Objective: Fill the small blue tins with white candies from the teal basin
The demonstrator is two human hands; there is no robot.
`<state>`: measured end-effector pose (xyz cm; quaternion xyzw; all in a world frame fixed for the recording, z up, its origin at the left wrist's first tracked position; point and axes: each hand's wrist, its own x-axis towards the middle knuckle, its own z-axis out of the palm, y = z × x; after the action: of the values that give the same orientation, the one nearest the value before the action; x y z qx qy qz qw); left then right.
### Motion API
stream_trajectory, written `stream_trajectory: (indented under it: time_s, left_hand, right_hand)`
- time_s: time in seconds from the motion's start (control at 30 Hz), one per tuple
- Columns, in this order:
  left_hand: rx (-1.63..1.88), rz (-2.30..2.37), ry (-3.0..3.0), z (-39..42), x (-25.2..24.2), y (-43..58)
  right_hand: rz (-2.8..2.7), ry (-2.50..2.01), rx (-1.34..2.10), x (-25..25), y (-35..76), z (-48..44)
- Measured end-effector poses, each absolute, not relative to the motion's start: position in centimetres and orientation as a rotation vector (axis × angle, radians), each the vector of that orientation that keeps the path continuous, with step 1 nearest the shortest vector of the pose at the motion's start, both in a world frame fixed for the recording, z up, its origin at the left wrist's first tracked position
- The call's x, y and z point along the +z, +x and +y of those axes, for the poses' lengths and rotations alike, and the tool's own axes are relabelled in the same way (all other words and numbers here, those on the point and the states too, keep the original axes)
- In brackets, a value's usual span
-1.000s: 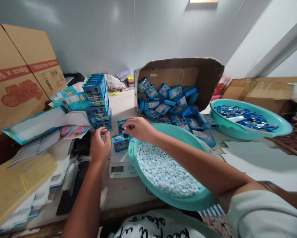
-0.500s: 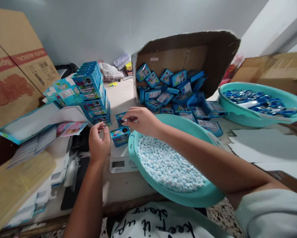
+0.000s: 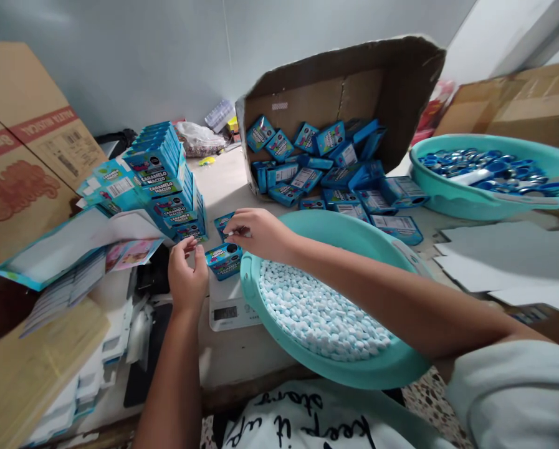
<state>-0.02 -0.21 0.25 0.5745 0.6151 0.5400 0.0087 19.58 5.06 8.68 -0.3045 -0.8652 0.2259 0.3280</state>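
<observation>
A small blue tin (image 3: 225, 259) with a round hole in its top sits on a white digital scale (image 3: 229, 304). My right hand (image 3: 255, 232) hovers just above the tin, fingers pinched on a small white candy. My left hand (image 3: 186, 272) rests left of the tin, fingertips pinched together, what they hold too small to make out. A teal basin (image 3: 335, 231) full of white and pale-blue candies (image 3: 319, 318) lies under my right forearm.
A tipped cardboard box (image 3: 344, 93) spills several blue tins (image 3: 326, 181) behind the basin. A second teal basin (image 3: 494, 199) with blue lids sits at right. Stacked blue cartons (image 3: 167, 181) stand at left, beside flat printed sheets (image 3: 73, 249) and large cardboard boxes (image 3: 22, 156).
The view shifted slightly. Both hands stay by the tin on the scale, with the right hand a little lower over it.
</observation>
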Motion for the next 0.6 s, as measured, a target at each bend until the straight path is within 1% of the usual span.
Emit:
stream_trajectory:
  time_s: [0.2,0.37,0.5,0.6]
  left_hand:
    - [1.676,1.923,1.791,-0.2,0.3,0.0]
    - [1.679,1.915,1.789,-0.2,0.3,-0.1]
    - [1.678,1.925,1.787,-0.2,0.4,-0.2]
    - [1.680,1.930,1.808,-0.2,0.4,-0.3]
  right_hand:
    - [-2.237,-0.741,0.545,7.4,19.2,5.2]
    - [-2.454,-0.679,0.487,6.7,19.0,5.2]
    - [-2.506,-0.700,0.421,7.7,19.2,5.0]
    - [-2.543,-0.849,0.315,9.0,20.2,5.3]
